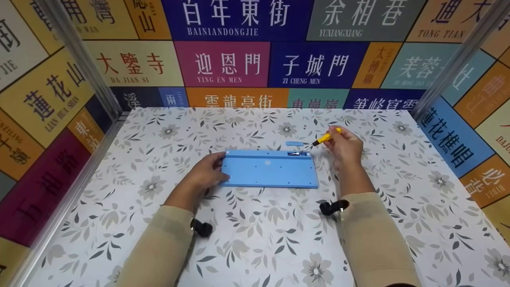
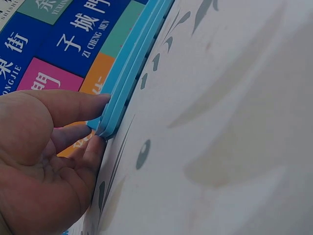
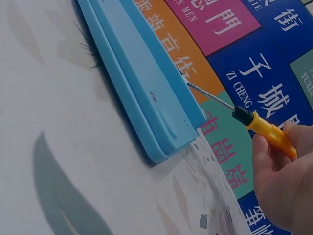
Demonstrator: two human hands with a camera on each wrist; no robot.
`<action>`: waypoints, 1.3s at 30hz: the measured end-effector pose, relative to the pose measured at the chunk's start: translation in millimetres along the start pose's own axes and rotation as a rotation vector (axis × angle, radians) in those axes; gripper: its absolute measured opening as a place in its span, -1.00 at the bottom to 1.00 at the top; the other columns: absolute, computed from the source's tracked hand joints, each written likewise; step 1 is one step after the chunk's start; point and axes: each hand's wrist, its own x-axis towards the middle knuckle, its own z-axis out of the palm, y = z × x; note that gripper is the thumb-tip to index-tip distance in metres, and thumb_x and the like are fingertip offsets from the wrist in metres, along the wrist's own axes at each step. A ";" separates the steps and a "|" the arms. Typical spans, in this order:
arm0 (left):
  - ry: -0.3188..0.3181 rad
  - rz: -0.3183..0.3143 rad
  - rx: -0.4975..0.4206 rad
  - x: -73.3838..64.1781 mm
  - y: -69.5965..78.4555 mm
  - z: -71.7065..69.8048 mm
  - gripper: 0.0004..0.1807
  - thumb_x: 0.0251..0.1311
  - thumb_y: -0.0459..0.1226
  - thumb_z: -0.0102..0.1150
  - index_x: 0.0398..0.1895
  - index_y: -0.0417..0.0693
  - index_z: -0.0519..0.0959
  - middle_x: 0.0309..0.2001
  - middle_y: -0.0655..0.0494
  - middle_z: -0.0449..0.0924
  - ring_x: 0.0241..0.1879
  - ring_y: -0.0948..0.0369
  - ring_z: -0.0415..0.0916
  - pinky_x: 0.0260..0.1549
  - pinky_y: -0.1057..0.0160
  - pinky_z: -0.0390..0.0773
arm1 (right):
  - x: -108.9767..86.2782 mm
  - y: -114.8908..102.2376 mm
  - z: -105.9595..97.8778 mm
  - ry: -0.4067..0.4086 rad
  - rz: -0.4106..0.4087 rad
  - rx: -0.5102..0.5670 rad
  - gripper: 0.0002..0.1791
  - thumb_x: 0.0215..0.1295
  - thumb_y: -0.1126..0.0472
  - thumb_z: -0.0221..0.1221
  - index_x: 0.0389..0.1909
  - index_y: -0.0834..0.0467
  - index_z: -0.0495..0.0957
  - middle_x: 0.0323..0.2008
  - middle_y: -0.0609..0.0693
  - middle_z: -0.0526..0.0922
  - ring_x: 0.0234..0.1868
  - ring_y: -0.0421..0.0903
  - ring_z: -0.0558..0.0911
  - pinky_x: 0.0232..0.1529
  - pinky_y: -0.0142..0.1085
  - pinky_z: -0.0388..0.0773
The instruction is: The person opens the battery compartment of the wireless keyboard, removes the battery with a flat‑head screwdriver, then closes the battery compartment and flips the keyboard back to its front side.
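Observation:
A blue keyboard [image 1: 255, 171] lies underside up on the table, screws dotted over its back. At its far right, along the raised ridge, a dark battery slot [image 1: 294, 153] is uncovered. My left hand [image 1: 205, 171] grips the keyboard's left end, the thumb [image 2: 93, 102] on one face and fingers on the other side. My right hand [image 1: 346, 145] holds a screwdriver [image 3: 269, 131] by its yellow handle. The metal shaft slants down to the left, its tip right at the slot. Just beyond the far edge lies a small blue cover [image 1: 294, 143].
A white tablecloth [image 1: 255, 239] with grey leaves and flowers covers the table. Colourful sign-patterned panels [image 1: 223, 63] rise behind it and along both sides, with metal posts [image 1: 454, 59] at the corners.

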 end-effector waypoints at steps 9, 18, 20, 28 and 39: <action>0.013 -0.020 0.013 1.1 1.3 0.7 0.00 0.16 -0.53 0.42 0.68 0.09 0.26 0.55 -0.01 0.38 0.62 0.01 0.28 0.65 0.04 0.24 | -0.4 -1.0 -0.8 -0.002 0.009 -0.001 -0.51 0.41 0.01 0.38 0.31 0.03 0.68 0.12 -0.04 0.68 0.04 -0.14 0.70 0.09 -0.40 0.75; -0.011 -0.003 0.012 -1.4 -0.2 -1.8 0.00 0.19 -0.49 0.43 0.69 0.06 0.22 0.60 -0.05 0.33 0.65 0.00 0.24 0.64 0.02 0.27 | -0.2 0.1 -2.2 -0.009 -0.003 0.029 -0.57 0.42 0.03 0.39 0.25 0.05 0.71 0.04 -0.04 0.69 -0.01 -0.14 0.73 -0.02 -0.42 0.77; -0.006 -0.006 0.019 -1.3 0.3 -1.6 0.00 0.18 -0.49 0.43 0.69 0.06 0.23 0.60 -0.04 0.34 0.64 0.00 0.26 0.64 0.03 0.27 | -0.2 -0.5 -2.4 -0.006 0.002 0.027 -0.56 0.41 0.03 0.39 0.25 0.04 0.71 0.05 -0.04 0.70 0.01 -0.13 0.73 -0.01 -0.42 0.77; -0.001 -0.013 0.024 -2.0 1.0 -1.3 0.00 0.18 -0.47 0.44 0.69 0.08 0.24 0.59 -0.02 0.35 0.64 0.01 0.26 0.65 0.03 0.25 | 0.2 -6.5 -5.8 0.000 0.025 0.008 -0.58 0.40 0.00 0.40 0.23 -0.03 0.72 0.16 -0.06 0.69 0.10 -0.12 0.71 0.13 -0.39 0.74; 0.016 -0.025 0.040 -0.5 -0.2 -1.7 -0.02 0.18 -0.46 0.44 0.67 0.13 0.28 0.56 0.01 0.38 0.62 0.02 0.27 0.65 0.02 0.23 | -4.7 -16.2 -15.2 0.019 -0.002 -0.003 -0.46 0.34 -0.06 0.43 0.30 0.01 0.69 0.13 -0.06 0.74 0.05 -0.14 0.74 0.06 -0.42 0.75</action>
